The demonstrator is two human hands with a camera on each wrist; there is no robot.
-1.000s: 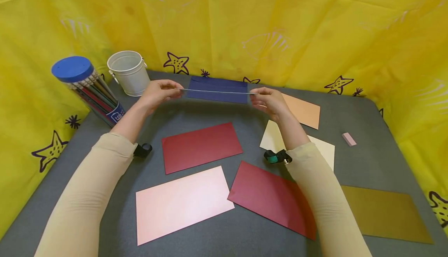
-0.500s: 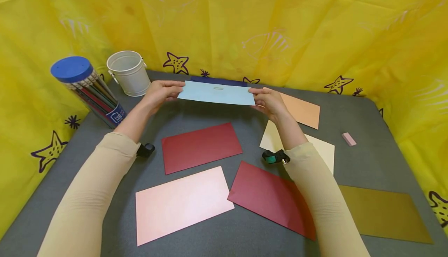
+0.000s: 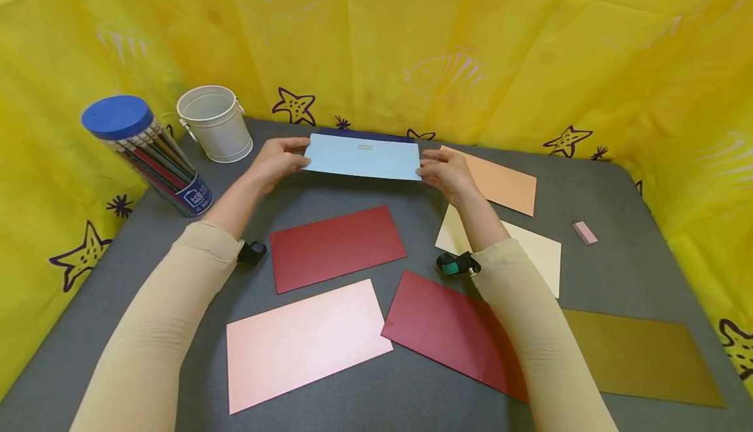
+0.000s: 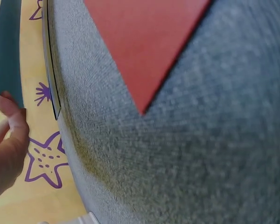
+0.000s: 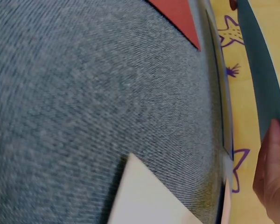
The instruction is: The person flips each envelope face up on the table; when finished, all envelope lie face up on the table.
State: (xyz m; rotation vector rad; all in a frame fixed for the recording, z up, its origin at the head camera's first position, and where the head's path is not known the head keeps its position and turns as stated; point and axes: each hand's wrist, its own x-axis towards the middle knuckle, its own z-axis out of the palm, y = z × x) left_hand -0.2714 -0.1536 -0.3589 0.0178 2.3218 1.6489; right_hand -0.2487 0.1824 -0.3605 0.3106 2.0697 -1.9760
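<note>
Light blue envelope [image 3: 362, 156] pinched at both short ends, left hand [image 3: 276, 159] and right hand [image 3: 445, 172], for level control. Held above navy envelope [image 3: 365, 134] at far edge.

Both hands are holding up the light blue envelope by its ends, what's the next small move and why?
Probably lower the light blue envelope flat onto the grey table. The left hand and right hand pinch its short ends, holding it tilted in the air above the dark blue envelope behind it.
</note>
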